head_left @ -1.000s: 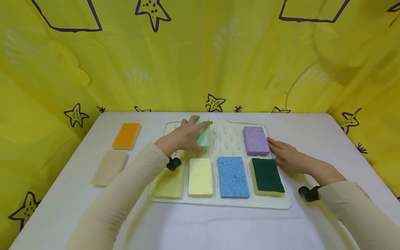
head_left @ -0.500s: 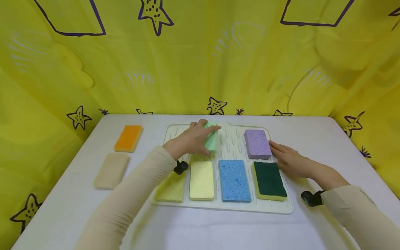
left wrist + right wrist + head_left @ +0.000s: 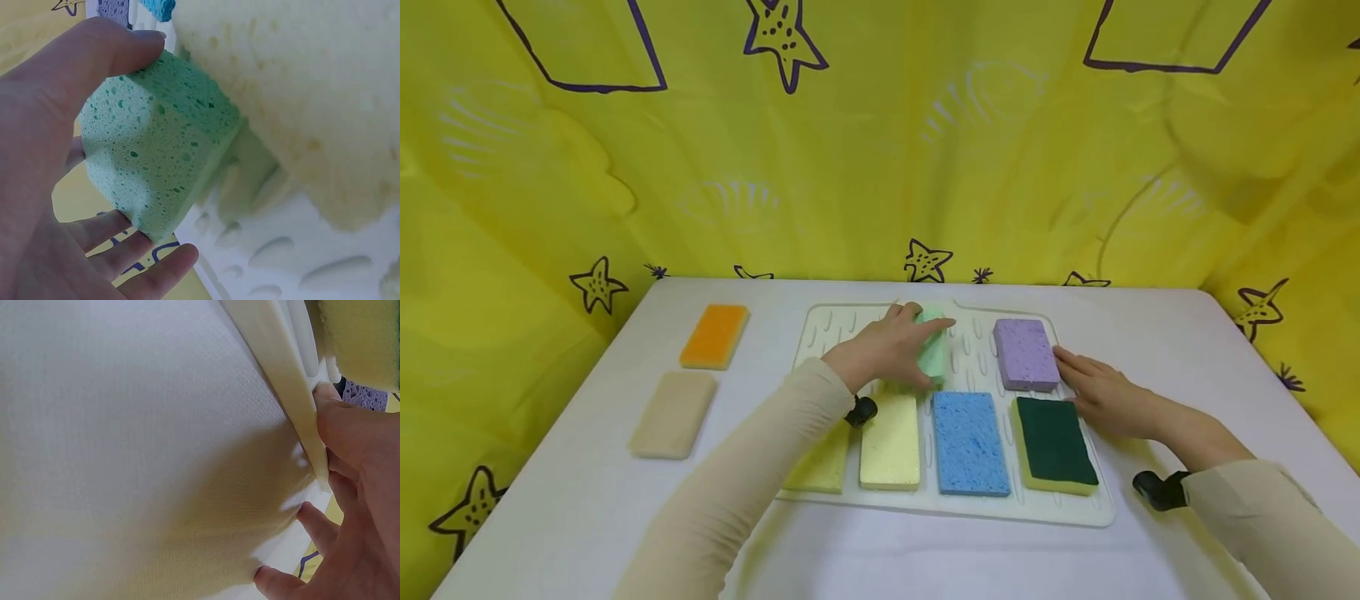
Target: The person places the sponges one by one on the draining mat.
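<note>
My left hand (image 3: 887,346) pinches a mint-green sponge (image 3: 933,358) between thumb and fingertips, over the back middle of a white ridged mat (image 3: 831,329). In the left wrist view the sponge (image 3: 150,144) is tilted and full of small pores, with the thumb along its upper edge. My right hand (image 3: 1105,398) rests at the mat's right edge with fingers fairly straight, near a purple sponge (image 3: 1026,354) and a dark-green-topped scrub sponge (image 3: 1056,442). In the right wrist view its thumb lies at the raised mat rim (image 3: 294,394), and other fingertips touch the white cloth.
Along the mat's front row lie a blue sponge (image 3: 972,446), a pale yellow sponge (image 3: 890,450) and a darker yellow sponge (image 3: 820,467) partly behind my left wrist. On the table's left side are an orange sponge (image 3: 715,336) and a beige sponge (image 3: 672,415). A yellow curtain (image 3: 850,150) hangs behind.
My left hand has carried the mint-green sponge rightward across the mat, toward the purple one. My right hand keeps its place at the mat's edge. The head view has shifted slightly.
</note>
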A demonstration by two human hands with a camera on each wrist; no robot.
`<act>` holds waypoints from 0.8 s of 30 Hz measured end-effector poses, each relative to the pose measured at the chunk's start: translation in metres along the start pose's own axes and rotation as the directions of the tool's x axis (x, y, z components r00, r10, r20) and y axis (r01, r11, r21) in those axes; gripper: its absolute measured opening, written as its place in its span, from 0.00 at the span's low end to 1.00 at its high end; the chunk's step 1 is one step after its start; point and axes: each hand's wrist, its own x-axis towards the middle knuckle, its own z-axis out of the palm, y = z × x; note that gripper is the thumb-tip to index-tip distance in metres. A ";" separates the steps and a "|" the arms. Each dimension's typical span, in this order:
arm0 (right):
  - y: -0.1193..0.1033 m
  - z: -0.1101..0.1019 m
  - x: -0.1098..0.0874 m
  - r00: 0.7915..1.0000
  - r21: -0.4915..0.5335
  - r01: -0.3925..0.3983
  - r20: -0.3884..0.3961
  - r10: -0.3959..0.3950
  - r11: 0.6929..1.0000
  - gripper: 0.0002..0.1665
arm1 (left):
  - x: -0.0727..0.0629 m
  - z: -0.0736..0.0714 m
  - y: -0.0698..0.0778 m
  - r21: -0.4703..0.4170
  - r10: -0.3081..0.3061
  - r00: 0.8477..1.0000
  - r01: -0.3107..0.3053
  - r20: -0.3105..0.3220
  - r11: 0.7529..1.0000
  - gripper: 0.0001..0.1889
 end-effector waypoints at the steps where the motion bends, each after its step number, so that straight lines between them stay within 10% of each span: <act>1: 0.001 0.001 0.000 1.000 -0.008 0.011 -0.007 -0.011 1.000 0.37 | 0.001 0.001 0.001 0.006 0.001 1.000 -0.001 0.002 1.000 0.49; 24: 0.004 0.006 0.002 1.000 0.011 -0.006 -0.017 0.006 1.000 0.39 | 0.021 0.003 0.020 0.060 -0.006 0.999 0.008 -0.036 0.998 0.48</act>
